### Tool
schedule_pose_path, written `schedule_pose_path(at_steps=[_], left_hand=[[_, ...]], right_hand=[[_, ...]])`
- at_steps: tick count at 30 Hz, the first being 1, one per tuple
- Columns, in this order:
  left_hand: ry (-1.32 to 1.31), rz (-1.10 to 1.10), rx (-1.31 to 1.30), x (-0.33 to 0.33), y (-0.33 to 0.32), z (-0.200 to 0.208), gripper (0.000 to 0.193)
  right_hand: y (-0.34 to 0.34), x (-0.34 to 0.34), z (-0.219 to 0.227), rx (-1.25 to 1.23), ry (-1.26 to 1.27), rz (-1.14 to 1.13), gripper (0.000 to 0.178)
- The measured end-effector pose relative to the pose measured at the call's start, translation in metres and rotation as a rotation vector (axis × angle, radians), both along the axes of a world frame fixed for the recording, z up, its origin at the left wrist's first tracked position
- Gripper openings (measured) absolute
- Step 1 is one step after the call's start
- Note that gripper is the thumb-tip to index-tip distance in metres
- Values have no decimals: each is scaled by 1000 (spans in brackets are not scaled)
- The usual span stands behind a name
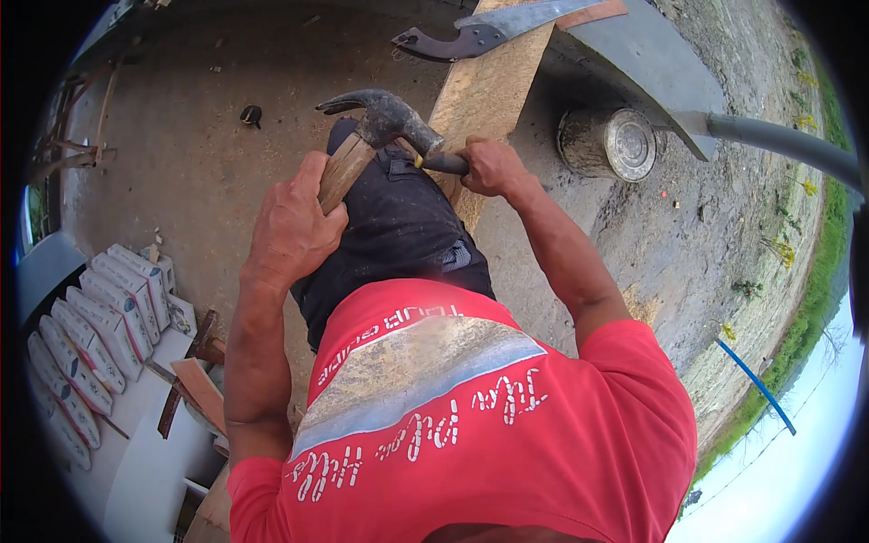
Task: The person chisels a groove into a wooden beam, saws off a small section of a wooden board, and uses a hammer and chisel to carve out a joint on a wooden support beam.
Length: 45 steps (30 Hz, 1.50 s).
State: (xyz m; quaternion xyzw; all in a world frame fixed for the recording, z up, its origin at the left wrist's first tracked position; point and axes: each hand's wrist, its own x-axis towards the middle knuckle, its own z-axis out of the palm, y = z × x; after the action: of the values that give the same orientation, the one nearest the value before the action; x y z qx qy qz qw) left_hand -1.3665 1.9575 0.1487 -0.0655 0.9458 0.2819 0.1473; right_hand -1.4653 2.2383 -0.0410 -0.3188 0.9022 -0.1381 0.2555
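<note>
Hammer (385,122) at twelve o'clock over wooden plank (484,95) | I see left hand (294,226) fingers wrapped on its wooden handle; right hand (489,167) fingers closed on a dark chisel-like tool (444,164) | metal tin (608,143) at two o'clock

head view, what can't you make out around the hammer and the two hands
- What the right hand grips: only a dark stub by the hammer head shows; its fingers cover the rest.
- Hammer handle's lower end: hidden inside the left hand.
- Plank surface being worked: blocked by the hammer head and dark trousers.
- Saw blade: cut off by the top edge.
- Boxes at left: print too small and bent.
</note>
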Motion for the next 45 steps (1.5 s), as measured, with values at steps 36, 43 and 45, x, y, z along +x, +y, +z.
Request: schedule_pose_path(at_steps=[36,43,45], left_hand=[[-36,333,42,12,-45,-35,40],[172,205,88,-64,-53,-14,36],[145,254,145,-99,-53,-7,31]], right_hand=[[-122,-93,13,-722,-1,-348,36],[-110,-92,12,-778,-3,-412,32],[-112,-92,12,-762,-35,-425,31]])
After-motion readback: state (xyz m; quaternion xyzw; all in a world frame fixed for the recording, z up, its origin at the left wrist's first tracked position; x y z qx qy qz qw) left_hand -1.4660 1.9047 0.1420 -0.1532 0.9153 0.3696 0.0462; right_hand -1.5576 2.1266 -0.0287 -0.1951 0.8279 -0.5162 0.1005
